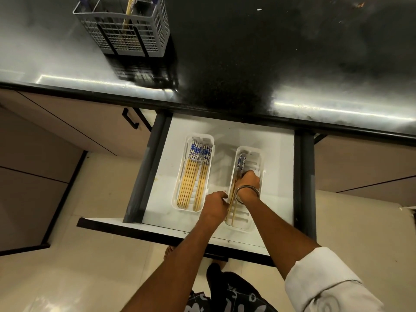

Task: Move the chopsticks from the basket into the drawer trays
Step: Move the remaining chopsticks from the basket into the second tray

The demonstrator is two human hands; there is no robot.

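The light is dim and warm, coming from above. The black counter (247, 52) shows white glare bands along its front edge and hazy reflections. The basket (126, 30) casts a dark shadow. Straight lines bend at the edges; corners look soft

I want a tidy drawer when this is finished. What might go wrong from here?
1. The right hand grips chopsticks inside the right tray while the left hand touches that tray's rim; a nudge may slide it askew.
2. The left tray already looks full, so extras might pile unevenly.
3. Chopsticks remain in the basket on the counter, easy to forget.
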